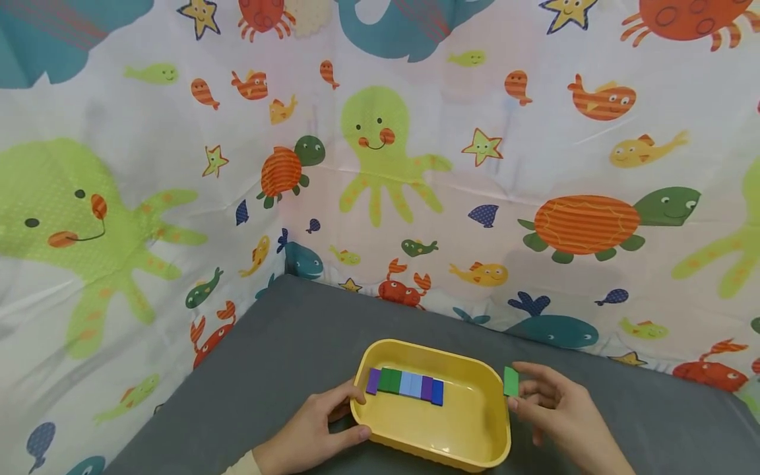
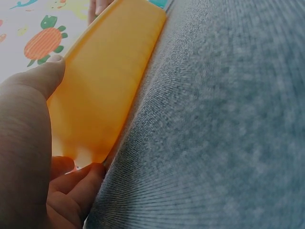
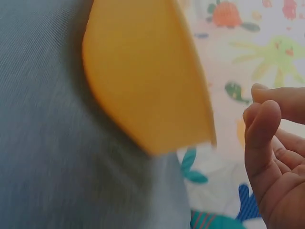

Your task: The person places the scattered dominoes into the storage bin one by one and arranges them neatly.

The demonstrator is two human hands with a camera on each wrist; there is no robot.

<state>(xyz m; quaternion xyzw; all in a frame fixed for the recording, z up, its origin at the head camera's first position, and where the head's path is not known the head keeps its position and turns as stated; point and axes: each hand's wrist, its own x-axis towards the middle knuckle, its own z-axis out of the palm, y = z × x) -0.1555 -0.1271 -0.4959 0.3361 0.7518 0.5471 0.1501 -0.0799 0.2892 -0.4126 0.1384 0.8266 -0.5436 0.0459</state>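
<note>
A yellow plastic tray lies on the grey cloth. In it a row of small flat tiles runs side by side: purple, green, light blue, purple and dark blue. My left hand grips the tray's left end, thumb and fingers at the rim; the left wrist view shows the hand around that end. Just outside the right rim, my right hand pinches a bright green tile between thumb and finger. The right wrist view shows the pinching fingers, but the tile is hidden.
Grey cloth covers the surface beneath the tray. White curtains printed with sea animals stand behind and to the left, meeting in a back corner.
</note>
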